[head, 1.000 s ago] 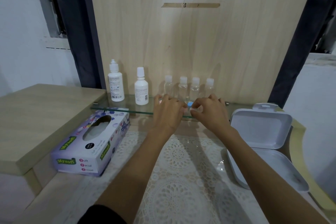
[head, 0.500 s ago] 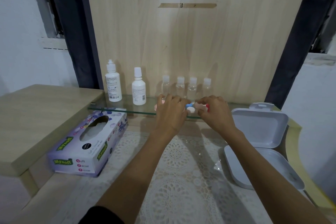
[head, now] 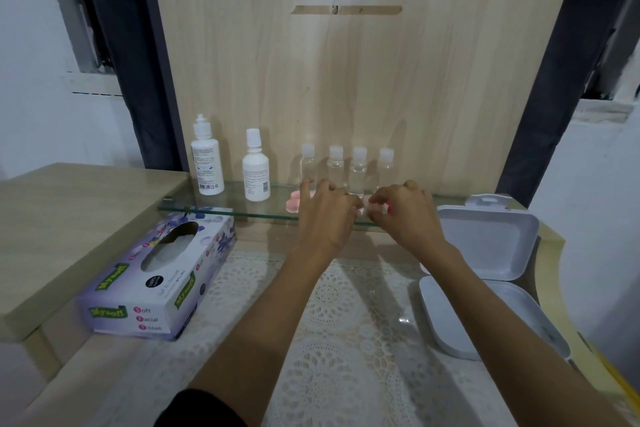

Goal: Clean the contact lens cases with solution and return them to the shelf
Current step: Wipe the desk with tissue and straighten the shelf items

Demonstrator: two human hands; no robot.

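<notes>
Pale wood panelling backs a glass shelf fixed just above your worktop, which wears a lace cloth. Both your hands are up at the shelf's front edge. Your right hand has its fingertips curled into a pinching grip on a small white-and-red lens case. Your left hand meets that case from the other side with bent fingers, but you cannot tell from here whether its grip is closed on the case or only touching it. The case seems to lie with its long axis left to right along the shelf edge, between the two hands, so each hand has one end. A second, pink lens case sits on the glass just left of your left hand, apart from it. Farther left on the shelf stand the tall solution bottle and a shorter white bottle, so your left hand is the nearer one for reaching the solution. Four small clear bottles line the panel behind your knuckles; lifting the case straight toward you probably avoids them. On the worktop, a tissue box lies at the left and an open white plastic box at the right.
</notes>
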